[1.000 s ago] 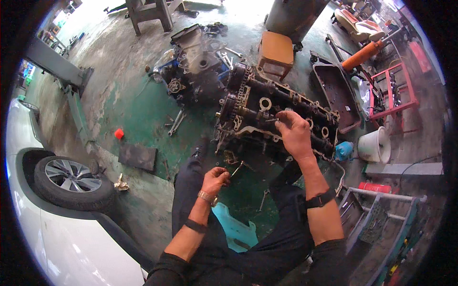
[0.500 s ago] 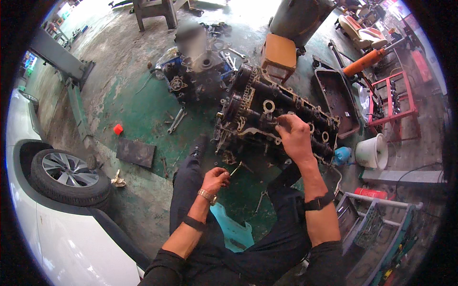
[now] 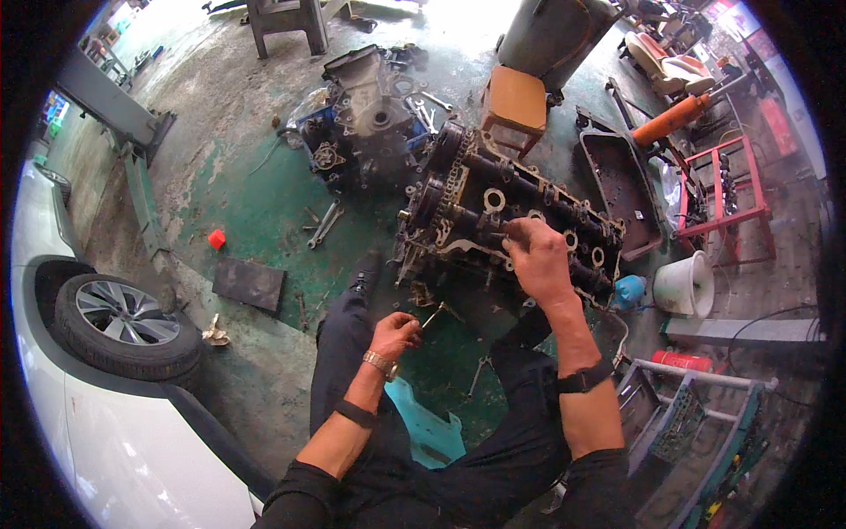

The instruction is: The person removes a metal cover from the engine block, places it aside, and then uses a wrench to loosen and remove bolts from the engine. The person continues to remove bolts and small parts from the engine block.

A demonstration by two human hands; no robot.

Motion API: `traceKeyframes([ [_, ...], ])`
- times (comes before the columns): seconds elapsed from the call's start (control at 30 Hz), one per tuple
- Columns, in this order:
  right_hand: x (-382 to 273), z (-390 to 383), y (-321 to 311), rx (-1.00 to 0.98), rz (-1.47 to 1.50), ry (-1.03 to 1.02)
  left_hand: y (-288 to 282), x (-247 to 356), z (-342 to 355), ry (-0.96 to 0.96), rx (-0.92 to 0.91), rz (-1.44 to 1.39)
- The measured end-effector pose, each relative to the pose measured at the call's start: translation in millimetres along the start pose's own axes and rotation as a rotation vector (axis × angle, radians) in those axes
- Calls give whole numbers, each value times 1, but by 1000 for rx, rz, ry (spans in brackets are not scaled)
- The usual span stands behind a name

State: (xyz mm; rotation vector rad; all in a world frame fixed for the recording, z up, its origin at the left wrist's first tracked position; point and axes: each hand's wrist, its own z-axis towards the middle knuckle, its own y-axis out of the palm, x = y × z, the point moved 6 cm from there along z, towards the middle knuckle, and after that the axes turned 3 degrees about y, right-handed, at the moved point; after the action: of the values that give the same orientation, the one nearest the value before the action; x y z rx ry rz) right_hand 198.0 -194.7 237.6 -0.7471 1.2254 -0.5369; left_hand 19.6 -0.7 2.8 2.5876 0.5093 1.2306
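From my remote station I note a stained floor (image 3: 203,106) with worn green paint (image 3: 256,189) around and beyond both hands. A white car (image 3: 150,441) stands to the left of the left hand (image 3: 396,333); an orange-topped stool (image 3: 514,95) stands beyond the right hand (image 3: 539,256). Ahead and to the right of the right hand is a shallow dark tray (image 3: 617,181), its bottom grimy, with one small pale piece (image 3: 640,214) in it. A white bucket (image 3: 677,286) stands to the right of that hand; I cannot make out its contents. The engine (image 3: 520,188) lies ahead of the left hand and beneath the right. Its upper face is black and grimy, with pale rings (image 3: 486,201) and a chain (image 3: 455,172) towards its left end. The left hand is closed around a slim metal tool (image 3: 434,315). The right thumb and fingers are drawn narrow; I cannot tell whether they grip or touch anything.
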Motion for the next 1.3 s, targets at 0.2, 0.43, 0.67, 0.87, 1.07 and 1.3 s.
traceKeyframes([
  [0.2, -11, 4, -1, -4, -62, -31, -1, 0, -1, -18, -5, 0],
  [0.43, -15, 8, 6, -39, -165, 52, -1, 5, -3, -10, 21, -5],
  [0.67, -17, 10, 11, -38, -299, 78, -3, 6, -4, -22, 49, -13],
  [0.87, -22, 15, 15, -13, -412, 74, -5, 6, -3, -16, 55, 18],
  [1.07, -28, 17, 16, -13, -485, 128, -6, 4, -2, -20, 45, -8],
  [1.3, -23, 11, 3, -10, -322, 65, -6, 4, -1, -24, 68, -11],
])
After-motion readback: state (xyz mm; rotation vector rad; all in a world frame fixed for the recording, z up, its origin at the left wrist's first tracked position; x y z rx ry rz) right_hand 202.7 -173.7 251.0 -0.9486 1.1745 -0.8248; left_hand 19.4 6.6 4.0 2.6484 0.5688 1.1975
